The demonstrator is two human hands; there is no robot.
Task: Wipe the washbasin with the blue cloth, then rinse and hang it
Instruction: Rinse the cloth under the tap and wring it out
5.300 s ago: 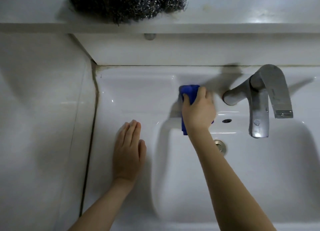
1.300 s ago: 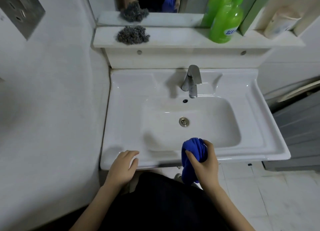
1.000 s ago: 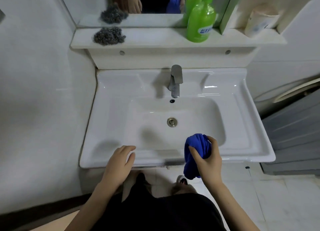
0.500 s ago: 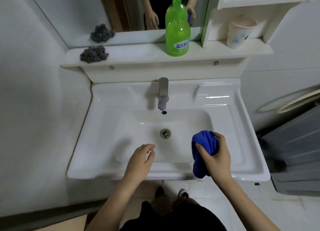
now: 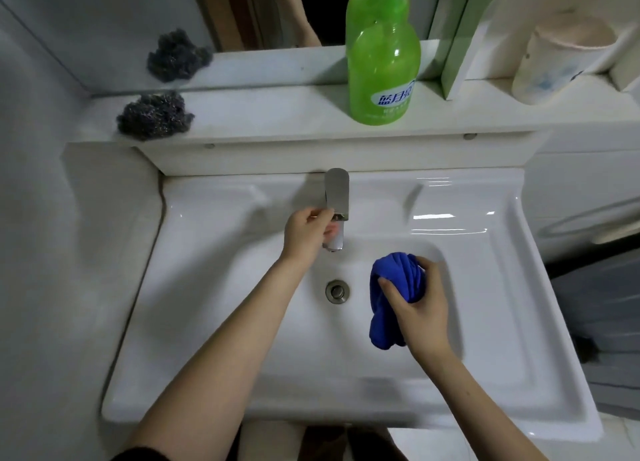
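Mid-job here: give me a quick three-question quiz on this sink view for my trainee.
1. Fill in: on the shelf, the scourer lies to the ___ of the bottle.
2. True or false: the right hand holds the cloth over the basin.
3. The left hand grips: A) bottle B) tap C) scourer.
Key: 1 left; 2 true; 3 B.

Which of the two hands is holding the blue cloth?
The right hand: it grips the bunched blue cloth over the basin, while the left hand holds the tap.
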